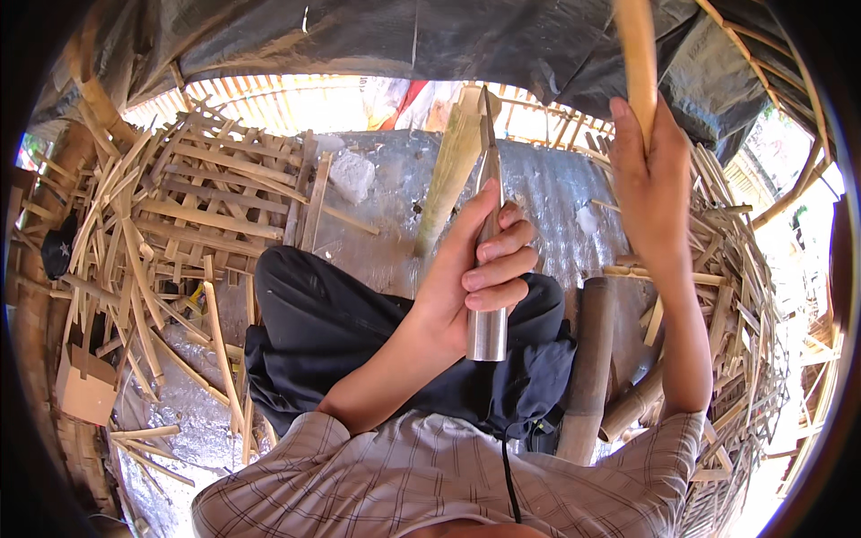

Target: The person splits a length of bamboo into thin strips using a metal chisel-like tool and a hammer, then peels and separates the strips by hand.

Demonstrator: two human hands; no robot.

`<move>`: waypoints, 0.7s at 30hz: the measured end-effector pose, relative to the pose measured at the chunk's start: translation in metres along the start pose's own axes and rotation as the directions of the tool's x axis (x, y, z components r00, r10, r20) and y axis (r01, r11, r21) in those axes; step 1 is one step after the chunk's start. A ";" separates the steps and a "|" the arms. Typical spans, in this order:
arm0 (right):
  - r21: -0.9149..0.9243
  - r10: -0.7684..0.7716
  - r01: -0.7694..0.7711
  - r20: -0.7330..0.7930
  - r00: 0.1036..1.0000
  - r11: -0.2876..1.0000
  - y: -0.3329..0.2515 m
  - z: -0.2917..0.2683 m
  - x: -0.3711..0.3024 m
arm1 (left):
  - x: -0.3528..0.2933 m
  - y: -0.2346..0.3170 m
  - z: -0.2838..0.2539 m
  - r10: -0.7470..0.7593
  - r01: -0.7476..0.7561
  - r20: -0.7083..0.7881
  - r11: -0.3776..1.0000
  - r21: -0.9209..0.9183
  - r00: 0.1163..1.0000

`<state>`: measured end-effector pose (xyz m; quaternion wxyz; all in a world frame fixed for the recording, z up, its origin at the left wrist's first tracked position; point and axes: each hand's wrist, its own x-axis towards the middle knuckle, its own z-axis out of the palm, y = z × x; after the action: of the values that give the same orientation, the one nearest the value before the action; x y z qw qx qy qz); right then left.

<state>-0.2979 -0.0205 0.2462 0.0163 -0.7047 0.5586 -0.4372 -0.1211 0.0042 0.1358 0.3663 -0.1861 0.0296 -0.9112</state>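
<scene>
My left hand (493, 260) is closed around the metal handle (487, 334) of a knife (489, 134), held upright in front of my lap. Its narrow blade points away from me, along the right edge of a pale green bamboo piece (446, 170). Whether the blade has bitten into that bamboo cannot be made out. Raised at the right, my right hand (653, 170) grips a smooth light-brown wooden stick (638, 63), which runs out of the picture at the top. The hand is slightly blurred, and its fingers partly hide the stick's lower end.
Crossed bamboo strips (215, 193) pile up at the left, with more strips (717, 296) at the right. A thick bamboo pole (587, 368) lies beside my right knee. A whitish lump (352, 175) rests on the grey sheet (547, 197). Dark tarpaulin (359, 40) hangs overhead.
</scene>
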 end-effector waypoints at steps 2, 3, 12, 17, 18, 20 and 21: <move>-0.104 -0.036 0.038 0.024 0.999 0.994 0.026 0.008 -0.011 | 0.000 -0.002 0.001 -0.006 0.006 -0.032 1.000 -0.002 0.999; -0.163 -0.076 0.094 0.111 0.991 0.982 0.035 0.005 -0.014 | 0.003 -0.001 0.001 -0.025 0.024 -0.034 0.999 -0.024 0.999; -0.146 -0.197 0.216 0.134 0.971 0.965 0.032 0.005 -0.018 | 0.005 0.004 -0.008 0.005 -0.004 -0.047 1.000 0.015 0.999; -0.283 0.002 0.082 0.285 0.959 0.956 0.007 -0.023 0.000 | 0.010 0.011 -0.018 0.029 -0.028 -0.034 0.999 0.042 0.999; -0.211 -0.028 0.063 0.162 0.986 0.975 0.003 -0.017 0.000 | 0.008 0.010 -0.019 0.059 -0.057 -0.024 0.996 0.066 0.998; -0.159 0.046 -0.035 0.063 0.997 0.987 0.006 0.001 -0.003 | 0.011 0.011 -0.018 0.046 -0.044 -0.028 0.997 0.059 0.999; -0.119 0.089 -0.086 0.021 0.996 0.989 0.012 0.008 -0.006 | 0.011 0.010 -0.018 0.048 -0.045 -0.040 0.997 0.058 0.998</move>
<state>-0.3020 -0.0238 0.2318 0.0012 -0.6850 0.6134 -0.3931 -0.1279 -0.0124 0.1210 0.3918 -0.1560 0.0152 -0.9066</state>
